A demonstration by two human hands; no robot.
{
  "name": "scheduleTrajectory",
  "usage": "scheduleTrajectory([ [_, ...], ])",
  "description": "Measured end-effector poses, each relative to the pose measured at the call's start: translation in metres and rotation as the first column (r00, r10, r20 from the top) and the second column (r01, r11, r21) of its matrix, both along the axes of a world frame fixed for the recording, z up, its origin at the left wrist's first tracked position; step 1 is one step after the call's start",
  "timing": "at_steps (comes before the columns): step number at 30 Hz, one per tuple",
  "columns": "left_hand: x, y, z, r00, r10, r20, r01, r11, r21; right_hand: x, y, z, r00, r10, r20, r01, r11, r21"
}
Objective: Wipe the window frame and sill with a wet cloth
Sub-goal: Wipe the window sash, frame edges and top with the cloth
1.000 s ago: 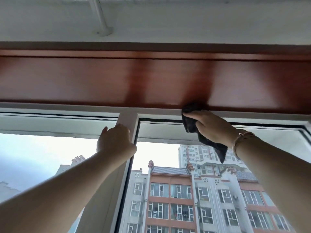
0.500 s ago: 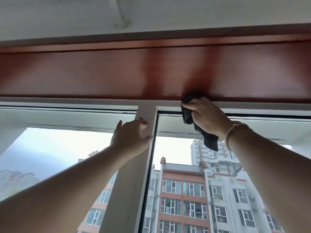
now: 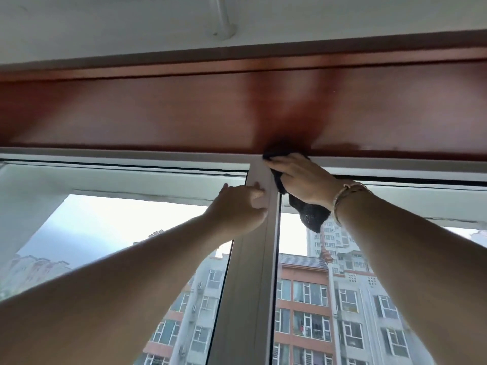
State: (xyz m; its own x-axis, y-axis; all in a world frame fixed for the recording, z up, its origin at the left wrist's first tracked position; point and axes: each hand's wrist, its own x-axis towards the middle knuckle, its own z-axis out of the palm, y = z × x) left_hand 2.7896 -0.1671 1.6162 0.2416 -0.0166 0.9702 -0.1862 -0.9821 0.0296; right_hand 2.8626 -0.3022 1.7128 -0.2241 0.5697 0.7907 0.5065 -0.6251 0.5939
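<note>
A white window frame has a top rail and an upright mullion between two panes. My right hand holds a dark cloth against the corner where the mullion meets the top rail; one end of the cloth hangs below my palm. My left hand grips the left edge of the mullion just below, with the thumb on its front face. The sill is out of view.
A reddish-brown wooden board runs above the frame, right over the cloth. A white pipe is fixed to the ceiling above it. A bracelet sits on my right wrist. Apartment blocks show through the glass.
My right hand has slid the cloth left along the top rail to the mullion's top. My left hand stays on the mullion. The view has shifted left.
</note>
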Motion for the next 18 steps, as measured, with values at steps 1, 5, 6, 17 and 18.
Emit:
scheduleTrajectory([
  [1, -0.004, 0.001, 0.005, 0.997, -0.080, -0.022, 0.079, 0.996, -0.047, 0.000, -0.001, 0.001, 1.000, -0.006, -0.011, 0.006, 1.000, -0.008],
  [5, -0.011, 0.003, 0.014, 0.980, -0.197, 0.041, 0.200, 0.972, -0.120, -0.001, 0.005, -0.005, 0.999, -0.037, 0.004, 0.037, 0.998, -0.052],
  [6, -0.011, 0.002, 0.012, 0.975, -0.210, 0.066, 0.217, 0.968, -0.125, -0.002, 0.007, -0.009, 1.000, -0.021, 0.006, 0.021, 0.998, -0.063],
  [17, -0.031, -0.006, -0.086, 0.968, -0.192, 0.159, 0.236, 0.914, -0.329, -0.016, -0.008, -0.137, 0.983, 0.007, -0.183, -0.048, 0.975, -0.218],
  [18, -0.034, -0.007, -0.103, 0.972, -0.175, 0.155, 0.218, 0.916, -0.338, -0.018, -0.008, -0.160, 0.980, -0.011, -0.196, -0.036, 0.971, -0.236],
])
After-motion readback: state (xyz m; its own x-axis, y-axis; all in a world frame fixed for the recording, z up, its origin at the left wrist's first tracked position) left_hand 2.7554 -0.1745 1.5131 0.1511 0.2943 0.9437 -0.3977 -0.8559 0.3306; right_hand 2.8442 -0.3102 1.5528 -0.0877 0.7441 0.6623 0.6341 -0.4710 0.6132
